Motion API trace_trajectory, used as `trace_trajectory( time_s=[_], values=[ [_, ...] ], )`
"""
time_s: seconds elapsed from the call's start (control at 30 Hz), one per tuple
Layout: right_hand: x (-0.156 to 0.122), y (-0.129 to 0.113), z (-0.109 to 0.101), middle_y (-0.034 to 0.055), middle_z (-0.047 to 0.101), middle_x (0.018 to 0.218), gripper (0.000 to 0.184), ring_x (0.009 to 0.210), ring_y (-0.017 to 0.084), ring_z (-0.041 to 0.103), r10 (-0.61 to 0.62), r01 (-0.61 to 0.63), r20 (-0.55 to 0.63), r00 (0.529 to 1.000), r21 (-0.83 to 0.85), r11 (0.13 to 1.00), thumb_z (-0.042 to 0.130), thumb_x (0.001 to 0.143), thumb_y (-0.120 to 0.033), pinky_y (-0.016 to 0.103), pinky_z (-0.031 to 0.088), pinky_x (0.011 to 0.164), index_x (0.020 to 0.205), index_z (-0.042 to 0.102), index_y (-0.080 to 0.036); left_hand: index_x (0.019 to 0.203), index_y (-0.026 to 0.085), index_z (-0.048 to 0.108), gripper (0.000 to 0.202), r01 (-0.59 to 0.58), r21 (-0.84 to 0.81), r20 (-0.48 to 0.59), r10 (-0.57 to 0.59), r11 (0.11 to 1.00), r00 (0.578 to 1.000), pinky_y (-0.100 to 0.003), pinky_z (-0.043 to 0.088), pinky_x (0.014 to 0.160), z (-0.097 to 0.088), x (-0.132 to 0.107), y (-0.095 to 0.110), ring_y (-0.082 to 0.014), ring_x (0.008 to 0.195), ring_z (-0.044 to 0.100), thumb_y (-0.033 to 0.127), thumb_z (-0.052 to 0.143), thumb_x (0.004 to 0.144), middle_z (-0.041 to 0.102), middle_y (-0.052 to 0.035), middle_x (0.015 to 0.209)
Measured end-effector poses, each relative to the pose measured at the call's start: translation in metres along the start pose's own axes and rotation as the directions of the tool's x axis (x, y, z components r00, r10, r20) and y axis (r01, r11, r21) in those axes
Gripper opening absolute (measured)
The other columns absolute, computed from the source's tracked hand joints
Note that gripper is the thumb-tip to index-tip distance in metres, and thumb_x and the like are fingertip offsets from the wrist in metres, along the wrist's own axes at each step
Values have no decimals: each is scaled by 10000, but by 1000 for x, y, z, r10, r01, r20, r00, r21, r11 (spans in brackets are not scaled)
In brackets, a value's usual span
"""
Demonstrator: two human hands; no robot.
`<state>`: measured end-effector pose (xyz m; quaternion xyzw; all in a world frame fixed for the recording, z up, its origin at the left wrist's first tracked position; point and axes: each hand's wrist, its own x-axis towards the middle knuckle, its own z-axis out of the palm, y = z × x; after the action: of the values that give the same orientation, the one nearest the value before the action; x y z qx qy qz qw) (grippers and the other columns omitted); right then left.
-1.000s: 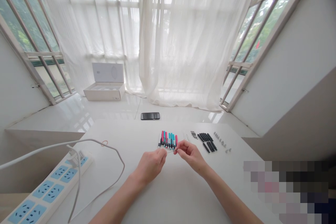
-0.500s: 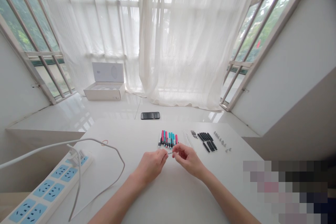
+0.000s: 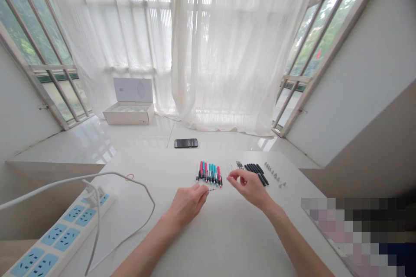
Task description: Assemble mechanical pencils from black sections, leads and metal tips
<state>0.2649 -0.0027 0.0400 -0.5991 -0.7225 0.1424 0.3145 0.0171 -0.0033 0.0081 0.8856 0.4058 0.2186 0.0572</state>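
Note:
My left hand (image 3: 191, 201) is closed in a pinch around a thin, small metallic pen part (image 3: 212, 189), whose tip sticks out to the right. Just beyond it lies a row of pink, teal and white pens (image 3: 209, 173) with black clips. My right hand (image 3: 249, 185) is over the thin pale rods (image 3: 229, 167) and partly covers them. Its thumb and index tips are close together; whether anything is between them cannot be made out. Black pen barrels (image 3: 254, 168) lie beside that hand, some hidden behind it.
Small metal pieces (image 3: 239, 165) and a line of grey cone-shaped tips (image 3: 275, 175) lie on the right of the white table (image 3: 208, 242). A white power strip (image 3: 110, 197) and cable (image 3: 151, 192) occupy the left. A black case (image 3: 186, 143) and open white box (image 3: 127, 117) stand behind.
My right hand has left the small metallic part and moved right, to the thin rods and black barrels. My left hand stays in place, still gripping the part.

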Motion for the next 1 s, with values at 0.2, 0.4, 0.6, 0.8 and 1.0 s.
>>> trace_trajectory(
  time_s=[0.2, 0.4, 0.6, 0.8, 1.0],
  values=[
    [4, 48, -25, 65, 667, 743, 243, 644, 207, 599, 380, -415, -178, 908, -507, 755, 495, 834, -383, 283, 345, 532, 733, 642, -218, 916, 237, 500, 220, -2, 46, 1, 2, 999, 1000, -238, 229, 490, -1, 0, 1, -123, 515, 496, 277, 295, 984, 576, 22, 716],
    [2, 54, -20, 88, 681, 740, 164, 688, 227, 636, 438, -446, -149, 887, -526, 724, 507, 782, -261, 283, 347, 541, 749, 657, -204, 913, 235, 504, 217, -19, 68, 3, 19, 998, 1000, -244, 214, 482, 0, 0, 2, -125, 510, 499, 276, 303, 984, 576, 21, 707],
    [7, 29, -19, 30, 657, 660, 90, 600, 163, 580, 336, -336, 15, 942, 7, 942, 529, 730, -287, 261, 379, 546, 719, 554, -201, 900, 230, 500, 220, -4, 92, 6, 4, 996, 1000, -250, 213, 483, 0, 0, 2, -125, 519, 514, 273, 303, 985, 590, 20, 714],
    [1, -14, 3, 31, 674, 704, 113, 596, 123, 551, 41, -190, 247, 968, 618, 763, 549, 749, -278, 235, 346, 528, 805, 506, -190, 891, 234, 496, 231, -7, 83, 11, 6, 997, 1000, -250, 207, 487, -2, 1, 2, -131, 561, 543, 295, 297, 992, 605, 21, 742],
    [-4, -22, 15, 26, 677, 738, 93, 667, 129, 571, -7, -168, 250, 968, 673, 721, 572, 777, -242, 231, 353, 547, 838, 526, -189, 913, 237, 502, 227, 21, 77, 21, -22, 997, 1000, -251, 211, 487, -2, 1, 1, -129, 549, 533, 295, 297, 991, 607, 22, 742]
  ],
)
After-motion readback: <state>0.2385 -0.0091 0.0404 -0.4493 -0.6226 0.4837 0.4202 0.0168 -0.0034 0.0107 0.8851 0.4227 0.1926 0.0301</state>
